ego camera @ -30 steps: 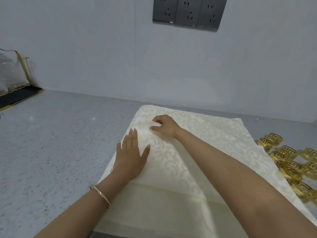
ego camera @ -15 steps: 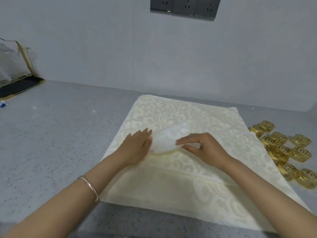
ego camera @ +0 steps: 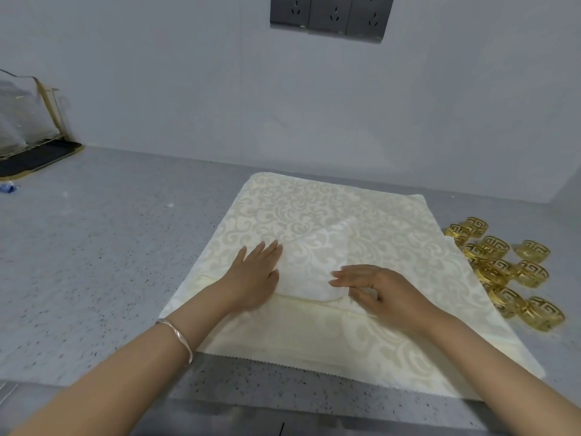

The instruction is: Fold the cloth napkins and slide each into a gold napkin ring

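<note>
Now our left hand [ego camera: 254, 275] lies flat, fingers [ego camera: 264, 251] straight, on the cream napkin [ego camera: 314, 206] on the tabletop [ego camera: 94, 262]. Our right hand [ego camera: 386, 294] pinches its folded corner [ego camera: 314, 259]. Shiny gold napkin rings [ego camera: 503, 265] sit just beside.

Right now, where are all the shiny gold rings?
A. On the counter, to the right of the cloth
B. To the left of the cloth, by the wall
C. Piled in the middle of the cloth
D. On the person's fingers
A: the gold rings sit in a cluster on the grey counter, just off the right edge of the cream cloth.
</note>
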Available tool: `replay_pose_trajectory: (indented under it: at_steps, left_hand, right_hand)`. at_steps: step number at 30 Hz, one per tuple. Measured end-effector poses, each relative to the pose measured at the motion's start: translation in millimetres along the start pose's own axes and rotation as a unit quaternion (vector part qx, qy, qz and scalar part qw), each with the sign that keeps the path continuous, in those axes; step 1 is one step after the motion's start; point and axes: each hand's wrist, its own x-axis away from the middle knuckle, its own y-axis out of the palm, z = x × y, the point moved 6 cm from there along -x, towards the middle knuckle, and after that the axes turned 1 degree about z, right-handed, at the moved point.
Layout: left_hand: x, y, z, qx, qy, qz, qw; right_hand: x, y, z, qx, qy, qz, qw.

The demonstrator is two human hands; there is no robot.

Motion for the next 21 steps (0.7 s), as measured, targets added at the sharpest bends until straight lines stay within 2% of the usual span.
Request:
replay_pose_trajectory:
  at_steps: [3, 6, 11, 13, 16, 21]
  left_hand:
    - [-5, 0, 6, 0.015, -0.005, 0.0, 1.0]
    - [-12, 0, 11, 0.043, -0.033, 0.034, 0.998]
    - [-17, 9, 13, -0.016, -0.068, 0.075, 0.995]
    - [-16, 11, 15, -0.046, -0.073, 0.098, 0.992]
    - [-15, 12, 15, -0.06, -0.077, 0.103, 0.99]
    - [-16, 12, 16, -0.077, -0.079, 0.107, 0.988]
  right_hand:
    - [2, 4, 1, 0.021, 0.018, -0.024, 0.999]
    - [3, 1, -2, 0.002, 0.047, -0.029, 0.998]
    - [-16, -3, -18, -0.066, 0.082, 0.041, 0.994]
    - [-34, 2, -28, -0.071, 0.06, 0.058, 0.994]
    - [-65, 25, -36, 0.0, 0.027, -0.003, 1.0]
    - [-87, 56, -9, 0.069, 0.06, -0.081, 0.992]
